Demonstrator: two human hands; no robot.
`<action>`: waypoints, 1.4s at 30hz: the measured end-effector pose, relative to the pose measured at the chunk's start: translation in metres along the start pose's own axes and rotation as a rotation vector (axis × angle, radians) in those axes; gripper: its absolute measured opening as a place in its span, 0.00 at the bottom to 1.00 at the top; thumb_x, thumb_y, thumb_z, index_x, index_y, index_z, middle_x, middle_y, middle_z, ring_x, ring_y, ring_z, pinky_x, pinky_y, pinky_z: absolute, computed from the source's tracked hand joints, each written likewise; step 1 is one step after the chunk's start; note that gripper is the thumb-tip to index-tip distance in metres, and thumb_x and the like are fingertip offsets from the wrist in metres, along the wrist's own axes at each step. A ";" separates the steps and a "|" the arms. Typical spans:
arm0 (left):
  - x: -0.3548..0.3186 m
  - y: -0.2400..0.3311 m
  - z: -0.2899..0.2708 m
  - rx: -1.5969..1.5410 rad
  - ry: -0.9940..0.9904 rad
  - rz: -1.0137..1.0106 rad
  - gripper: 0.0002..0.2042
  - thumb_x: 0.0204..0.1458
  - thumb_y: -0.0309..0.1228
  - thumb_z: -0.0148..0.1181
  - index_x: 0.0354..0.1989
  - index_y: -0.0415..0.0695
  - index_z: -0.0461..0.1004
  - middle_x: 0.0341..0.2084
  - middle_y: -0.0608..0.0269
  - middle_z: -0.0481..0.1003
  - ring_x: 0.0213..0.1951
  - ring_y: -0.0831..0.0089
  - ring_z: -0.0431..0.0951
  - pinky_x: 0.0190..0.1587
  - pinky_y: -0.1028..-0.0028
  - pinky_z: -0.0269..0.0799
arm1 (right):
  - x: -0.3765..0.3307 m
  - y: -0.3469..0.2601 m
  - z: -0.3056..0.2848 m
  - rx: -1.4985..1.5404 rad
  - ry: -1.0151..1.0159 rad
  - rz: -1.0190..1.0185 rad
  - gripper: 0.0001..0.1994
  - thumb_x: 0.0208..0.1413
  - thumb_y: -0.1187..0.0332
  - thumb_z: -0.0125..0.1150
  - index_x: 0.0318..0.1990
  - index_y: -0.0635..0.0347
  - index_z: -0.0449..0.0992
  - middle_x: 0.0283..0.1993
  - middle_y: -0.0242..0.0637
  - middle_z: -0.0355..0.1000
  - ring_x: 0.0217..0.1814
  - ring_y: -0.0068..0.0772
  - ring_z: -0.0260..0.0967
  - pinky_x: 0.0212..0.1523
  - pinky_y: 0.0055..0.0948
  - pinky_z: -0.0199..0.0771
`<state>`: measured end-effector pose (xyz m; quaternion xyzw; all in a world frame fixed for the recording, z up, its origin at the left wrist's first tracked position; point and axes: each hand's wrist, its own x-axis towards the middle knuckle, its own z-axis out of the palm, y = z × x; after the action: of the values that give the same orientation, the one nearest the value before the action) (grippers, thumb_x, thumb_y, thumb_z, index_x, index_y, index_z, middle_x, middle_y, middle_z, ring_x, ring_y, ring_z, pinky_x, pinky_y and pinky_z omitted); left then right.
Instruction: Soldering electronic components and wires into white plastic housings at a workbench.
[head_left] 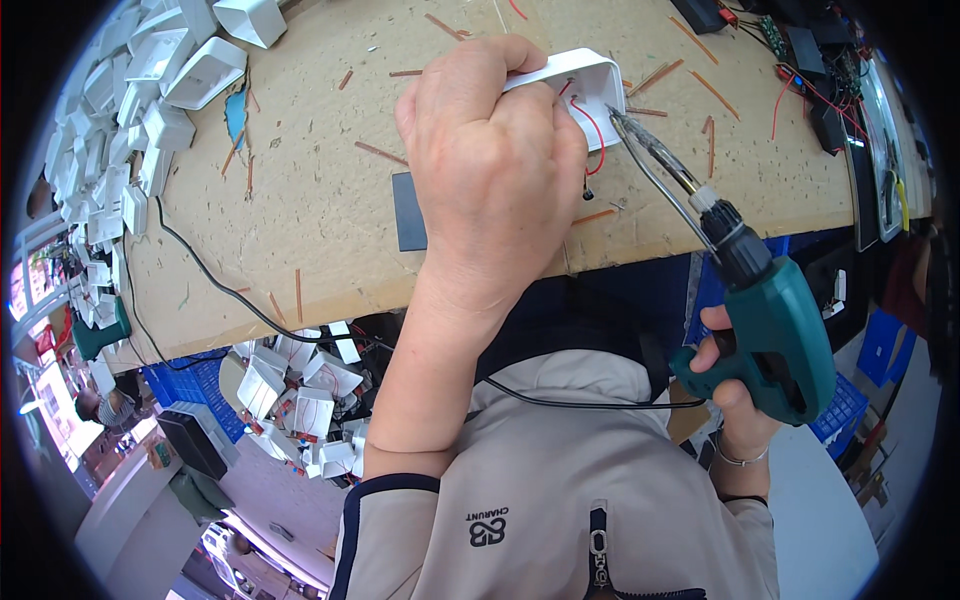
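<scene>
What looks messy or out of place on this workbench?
Cut bits of brown wire lie scattered across the bench. White housings are heaped loosely at its left end, and more sit jumbled below its edge. The housing in the left hand looks intact.

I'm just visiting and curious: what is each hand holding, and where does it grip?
The left hand grips a white plastic casing around its body. The right hand holds a green soldering gun by its pistol handle.
</scene>
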<state>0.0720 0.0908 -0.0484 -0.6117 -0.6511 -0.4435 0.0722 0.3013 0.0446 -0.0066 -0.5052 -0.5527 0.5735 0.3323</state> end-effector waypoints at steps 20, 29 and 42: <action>-0.002 -0.007 -0.047 0.042 -0.078 0.015 0.15 0.38 0.25 0.55 0.38 0.37 0.68 0.34 0.52 0.69 0.35 0.57 0.69 0.36 0.67 0.65 | 0.006 0.007 -0.015 0.206 -0.012 -0.293 0.35 0.43 0.54 0.61 0.51 0.72 0.56 0.46 0.53 0.65 0.28 0.25 0.67 0.25 0.20 0.69; -0.023 -0.008 -0.062 -0.315 0.187 -0.309 0.10 0.44 0.22 0.47 0.36 0.37 0.58 0.31 0.49 0.65 0.31 0.54 0.70 0.30 0.62 0.69 | 0.000 0.015 -0.032 0.312 -0.202 -0.370 0.30 0.51 0.58 0.53 0.55 0.71 0.53 0.55 0.51 0.57 0.33 0.24 0.61 0.32 0.22 0.63; -0.153 -0.014 -0.247 -1.381 1.050 -0.574 0.16 0.54 0.41 0.40 0.42 0.40 0.62 0.28 0.55 0.71 0.25 0.66 0.74 0.28 0.70 0.70 | 0.020 -0.007 -0.005 0.250 -0.347 -0.426 0.29 0.51 0.58 0.53 0.54 0.69 0.53 0.53 0.50 0.58 0.31 0.25 0.62 0.32 0.20 0.65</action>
<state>-0.0140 -0.1842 -0.0055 -0.0534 -0.2518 -0.9567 -0.1360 0.2994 0.0661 -0.0034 -0.2273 -0.6199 0.6323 0.4053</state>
